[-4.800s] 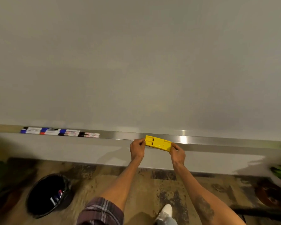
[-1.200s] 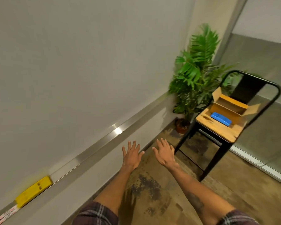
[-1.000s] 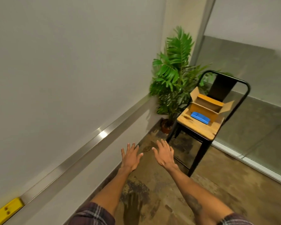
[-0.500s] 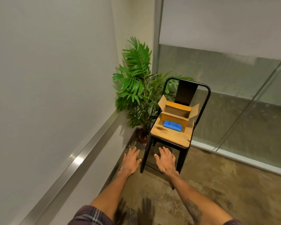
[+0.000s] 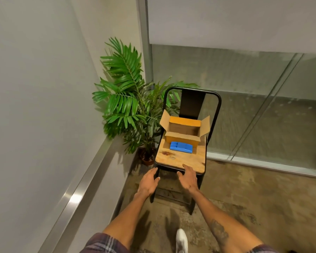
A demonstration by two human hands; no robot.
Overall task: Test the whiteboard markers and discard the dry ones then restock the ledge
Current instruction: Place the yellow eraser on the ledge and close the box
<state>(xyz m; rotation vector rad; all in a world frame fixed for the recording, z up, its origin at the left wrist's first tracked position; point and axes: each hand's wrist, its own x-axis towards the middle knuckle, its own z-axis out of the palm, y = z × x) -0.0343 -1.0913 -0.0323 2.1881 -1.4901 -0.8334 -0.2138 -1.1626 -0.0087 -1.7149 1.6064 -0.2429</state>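
Both hands reach forward, palms down, and hold nothing. The left hand (image 5: 149,181) has its fingers straight and a little spread, hanging in the air just short of the chair's front left corner. The right hand (image 5: 188,179) is likewise flat and loose. Its fingertips overlap the front edge of the seat, though whether they touch the wood or hover over it is hard to judge from this angle.

The black metal chair (image 5: 181,161) stands at twelve o'clock from the hands, its wooden seat facing the person. At the back of the seat sits an open cardboard box (image 5: 181,141) with its flaps folded outward. A blue plastic case (image 5: 181,147) lies flat on the seat, touching the box's front wall.

The metal ledge (image 5: 91,172) runs along the bottom of the whiteboard (image 5: 35,106) from seven o'clock up toward ten o'clock, and the stretch in view is bare. A leafy plant (image 5: 124,99) in a small brown pot (image 5: 147,160) fills the corner at eleven o'clock, just beside the chair. A glass wall (image 5: 263,106) spans from one to three o'clock. A white shoe (image 5: 181,241) shows on the stained concrete floor (image 5: 244,198) at six o'clock, between the forearms.
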